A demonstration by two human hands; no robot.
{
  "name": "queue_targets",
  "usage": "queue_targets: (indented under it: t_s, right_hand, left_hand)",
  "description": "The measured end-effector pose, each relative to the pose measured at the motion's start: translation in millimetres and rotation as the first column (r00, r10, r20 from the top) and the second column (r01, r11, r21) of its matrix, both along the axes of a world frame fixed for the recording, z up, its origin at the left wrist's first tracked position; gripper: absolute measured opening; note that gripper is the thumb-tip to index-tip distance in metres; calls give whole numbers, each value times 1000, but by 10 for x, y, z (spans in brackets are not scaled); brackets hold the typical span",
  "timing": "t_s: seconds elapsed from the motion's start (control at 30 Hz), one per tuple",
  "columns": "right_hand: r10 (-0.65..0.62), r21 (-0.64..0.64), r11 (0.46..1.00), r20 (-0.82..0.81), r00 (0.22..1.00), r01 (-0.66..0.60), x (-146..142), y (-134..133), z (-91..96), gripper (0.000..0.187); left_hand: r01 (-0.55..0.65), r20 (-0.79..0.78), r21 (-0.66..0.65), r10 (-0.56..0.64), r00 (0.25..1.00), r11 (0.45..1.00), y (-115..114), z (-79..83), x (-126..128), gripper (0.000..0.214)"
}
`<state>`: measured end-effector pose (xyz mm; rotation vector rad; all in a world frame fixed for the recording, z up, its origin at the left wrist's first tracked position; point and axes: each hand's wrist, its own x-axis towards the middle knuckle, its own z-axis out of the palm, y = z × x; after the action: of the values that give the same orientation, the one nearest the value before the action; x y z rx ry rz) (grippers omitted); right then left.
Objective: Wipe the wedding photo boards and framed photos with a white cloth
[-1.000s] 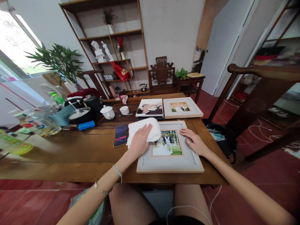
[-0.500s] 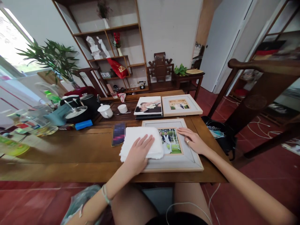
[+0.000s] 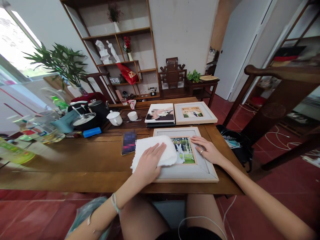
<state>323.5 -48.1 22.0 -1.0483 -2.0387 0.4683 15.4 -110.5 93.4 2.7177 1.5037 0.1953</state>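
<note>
A picture frame (image 3: 185,176) with a pale wide mat and light wooden edge lies flat near the front of the table. Its photo (image 3: 184,151) shows people outdoors on grass; the photo's left part is covered. Over the frame's left side is a folded white towel (image 3: 142,150), overhanging onto the table. My left hand (image 3: 149,163) lies on the towel, palm down, with outstretched fingers pressing it. My right hand (image 3: 206,150), with a ring on one finger, rests flat on the frame's right side, its fingertips at the photo's inner border. It holds nothing.
Behind lie a second framed picture (image 3: 210,116) and a stacked photo panel (image 3: 160,113). A dark patterned booklet (image 3: 128,142) sits left of the towel. Further left are a white lidded cup (image 3: 114,118), a blue block (image 3: 92,132), pots and bottles. A wooden chair (image 3: 280,96) stands right.
The view has shifted slightly, so everything sits a little further right. My left hand and the towel stay on the frame's left side; my right hand keeps its place on the right.
</note>
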Motion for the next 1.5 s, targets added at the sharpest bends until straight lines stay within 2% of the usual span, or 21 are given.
queue_targets:
  t_s: [0.1, 0.2, 0.3, 0.4, 0.57, 0.83, 0.93, 1.0, 1.07, 1.27, 1.37, 1.43, 1.5]
  right_hand:
    - [10, -10, 1000, -10, 1000, -10, 8, 9, -6, 37]
    - [8, -18, 1000, -10, 1000, -8, 14, 13, -4, 38]
    - [2, -23, 1000, -11, 1000, -2, 13, 11, 9, 38]
    - [-5, -32, 999, -29, 1000, 4, 7, 5, 18, 39]
    - [6, -26, 1000, -46, 999, -7, 7, 5, 1, 47]
    - [10, -28, 1000, -21, 1000, -10, 13, -2, 16, 50]
    - [3, -31, 1000, -17, 1000, -3, 13, -5, 24, 50]
    - [-2, -30, 1000, -13, 1000, 2, 13, -6, 24, 50]
    - [3, -25, 1000, -9, 1000, -3, 13, -5, 21, 50]
    - [24, 5, 1000, -16, 1000, -24, 21, 7, 0, 48]
    - [27, 13, 1000, -11, 1000, -27, 30, 16, -10, 47]
    - [26, 9, 1000, -7, 1000, -26, 36, 23, -13, 47]
    - [25, 5, 1000, -7, 1000, -25, 40, 28, -17, 47]
  left_hand:
    - [-34, 31, 50, 32, 999, 998, 277, -6, 42, 76]
    - [-70, 39, 77, 67, 997, 995, 461, -28, 75, 72]
    - [-81, 40, 83, 78, 996, 993, 530, -84, 81, 72]
    - [-36, 26, 87, 34, 999, 996, 506, -136, 48, 76]
    - [31, -31, 36, -30, 999, 999, 327, -85, -38, 84]
    - [75, -89, -119, -85, 992, 990, -422, 172, -19, 89]
    - [86, -80, -145, -98, 992, 986, -527, 218, 0, 89]
    - [67, -85, -131, -78, 993, 989, -453, 198, 13, 87]
    - [28, -95, -92, -37, 995, 995, -278, 139, 28, 84]
    - [-91, -24, 96, 94, 995, 991, 535, -93, 48, 78]
    - [-91, 27, 151, 88, 996, 984, 865, -139, 44, 82]
    - [-36, -14, 143, 39, 999, 989, 958, -135, 49, 83]
    - [21, -82, 110, -12, 997, 994, 930, -110, 54, 82]
